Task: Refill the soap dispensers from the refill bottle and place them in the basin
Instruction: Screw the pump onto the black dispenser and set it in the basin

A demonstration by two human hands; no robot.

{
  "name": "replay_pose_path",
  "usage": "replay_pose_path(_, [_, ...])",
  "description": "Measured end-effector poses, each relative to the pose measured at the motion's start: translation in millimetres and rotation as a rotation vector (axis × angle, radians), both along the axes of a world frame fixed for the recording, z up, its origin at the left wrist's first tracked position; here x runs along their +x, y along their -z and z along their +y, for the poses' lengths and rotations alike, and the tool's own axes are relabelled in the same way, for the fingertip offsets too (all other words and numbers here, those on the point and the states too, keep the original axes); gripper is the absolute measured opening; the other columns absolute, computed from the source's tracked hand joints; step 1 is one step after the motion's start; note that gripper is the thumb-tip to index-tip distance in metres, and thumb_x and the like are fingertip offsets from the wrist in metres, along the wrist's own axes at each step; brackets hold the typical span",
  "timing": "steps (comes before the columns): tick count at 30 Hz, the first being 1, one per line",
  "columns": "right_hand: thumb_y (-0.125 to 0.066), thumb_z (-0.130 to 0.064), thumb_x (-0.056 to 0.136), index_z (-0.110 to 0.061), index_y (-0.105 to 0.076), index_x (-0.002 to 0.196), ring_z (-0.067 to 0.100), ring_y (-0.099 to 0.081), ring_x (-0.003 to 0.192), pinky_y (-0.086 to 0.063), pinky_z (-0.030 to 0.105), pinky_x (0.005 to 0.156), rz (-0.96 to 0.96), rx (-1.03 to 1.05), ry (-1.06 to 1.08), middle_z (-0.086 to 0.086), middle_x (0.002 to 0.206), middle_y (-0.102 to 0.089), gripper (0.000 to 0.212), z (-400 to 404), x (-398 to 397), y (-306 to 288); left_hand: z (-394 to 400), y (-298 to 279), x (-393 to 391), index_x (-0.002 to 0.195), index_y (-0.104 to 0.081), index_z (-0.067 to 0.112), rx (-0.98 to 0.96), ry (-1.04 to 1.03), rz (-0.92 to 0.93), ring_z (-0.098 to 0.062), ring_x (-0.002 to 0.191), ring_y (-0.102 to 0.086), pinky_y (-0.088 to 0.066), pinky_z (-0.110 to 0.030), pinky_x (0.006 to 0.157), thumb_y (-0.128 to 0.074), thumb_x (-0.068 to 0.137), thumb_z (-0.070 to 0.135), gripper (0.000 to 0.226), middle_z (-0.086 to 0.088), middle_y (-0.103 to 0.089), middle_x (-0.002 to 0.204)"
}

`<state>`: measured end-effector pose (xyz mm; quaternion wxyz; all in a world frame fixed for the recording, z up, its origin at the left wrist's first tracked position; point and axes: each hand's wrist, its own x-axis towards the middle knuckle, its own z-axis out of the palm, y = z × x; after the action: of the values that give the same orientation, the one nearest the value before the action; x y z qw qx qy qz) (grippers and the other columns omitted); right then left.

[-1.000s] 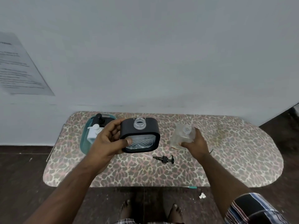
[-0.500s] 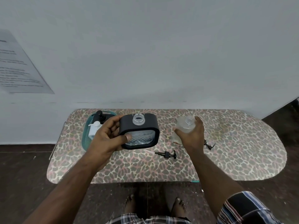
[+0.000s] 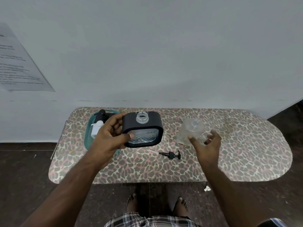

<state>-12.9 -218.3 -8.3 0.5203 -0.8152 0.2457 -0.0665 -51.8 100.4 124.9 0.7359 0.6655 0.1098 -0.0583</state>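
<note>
My left hand (image 3: 109, 136) grips a square black soap dispenser (image 3: 143, 129) with a clear patterned front, held above the table with its open neck up. Its black pump head (image 3: 170, 154) lies on the table below, tube pointing left. A clear refill bottle (image 3: 190, 130) stands uncapped on the table to the right. My right hand (image 3: 205, 145) hovers just in front of it, fingers spread, holding nothing. A teal basin (image 3: 86, 133) at the left holds a black-pump dispenser (image 3: 101, 116) and a white-pump dispenser (image 3: 96, 127).
The leopard-print table (image 3: 246, 145) stands against a pale wall. A printed sheet (image 3: 18, 66) hangs on the wall at left. Dark floor lies in front, with my bare feet (image 3: 180, 205) and a scrap of white paper (image 3: 207, 188).
My right hand has set the refill bottle down on the table and let go, its fingers now spread. My left hand still holds the black dispenser in about the same place.
</note>
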Motion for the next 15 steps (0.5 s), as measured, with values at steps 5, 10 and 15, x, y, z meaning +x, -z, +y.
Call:
replay_pose_path(5, [-0.061, -0.034, 0.1, -0.004, -0.063, 0.096, 0.033, -0.064, 0.062, -0.055, 0.036, 0.052, 0.424, 0.288, -0.017, 0.012, 0.073, -0.065, 0.031, 28, -33, 26, 1, 4, 2, 0.129, -0.062, 0.024, -0.015, -0.006, -0.011, -0.028, 0.118, -0.068, -0.046, -0.076, 0.092, -0.084, 0.059, 0.024, 0.073, -0.001, -0.073, 0.121])
replay_pose_path(10, [-0.057, -0.044, 0.101, 0.004, -0.062, 0.095, 0.014, -0.037, 0.041, -0.039, 0.023, 0.039, 0.732, 0.718, 0.109, 0.009, 0.059, -0.045, 0.048, 65, -18, 44, 4, 5, 2, 0.123, -0.063, 0.027, -0.013, 0.022, -0.031, -0.01, 0.103, -0.072, -0.061, -0.028, 0.067, -0.082, 0.065, 0.008, 0.064, 0.01, -0.077, 0.11])
replay_pose_path(15, [-0.063, -0.038, 0.1, 0.006, -0.062, 0.098, 0.014, -0.04, 0.035, -0.04, 0.022, 0.036, 0.717, 0.697, 0.18, 0.01, 0.057, -0.047, 0.044, 74, -12, 54, 14, 2, 0, 0.124, -0.063, 0.026, 0.001, 0.019, -0.04, -0.008, 0.102, -0.072, -0.057, -0.02, 0.066, -0.082, 0.065, 0.007, 0.065, 0.008, -0.075, 0.112])
